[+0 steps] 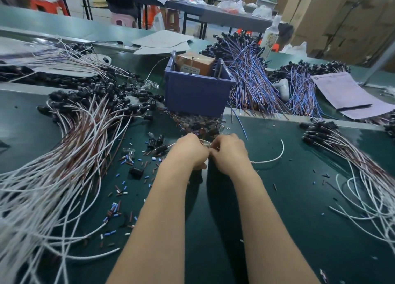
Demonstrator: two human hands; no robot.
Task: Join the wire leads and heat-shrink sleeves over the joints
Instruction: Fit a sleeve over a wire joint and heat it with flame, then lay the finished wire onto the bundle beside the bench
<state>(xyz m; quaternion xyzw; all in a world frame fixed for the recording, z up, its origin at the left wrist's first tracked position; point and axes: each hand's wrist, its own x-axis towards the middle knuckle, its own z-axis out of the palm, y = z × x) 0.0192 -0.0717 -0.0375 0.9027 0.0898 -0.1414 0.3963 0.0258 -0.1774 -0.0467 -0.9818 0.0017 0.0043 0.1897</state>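
My left hand [188, 152] and my right hand [229, 152] meet fingertip to fingertip at the middle of the green mat [288, 198]. Both are closed on wire leads pinched between them. A white wire [275, 157] curves out to the right from my right hand. A black sleeved part [161, 148] sticks out left of my left hand. The joint itself is hidden by my fingers. Small blue, white and brown sleeve pieces [119, 198] lie scattered on the mat to the left.
A blue bin [196, 91] stands behind my hands, with a pile of small clear parts [198, 123] in front of it. Big bundles of white and brown wires [64, 155] lie left and right [363, 172]. Blue wires [252, 78] and a paper sheet [346, 91] lie at the back right.
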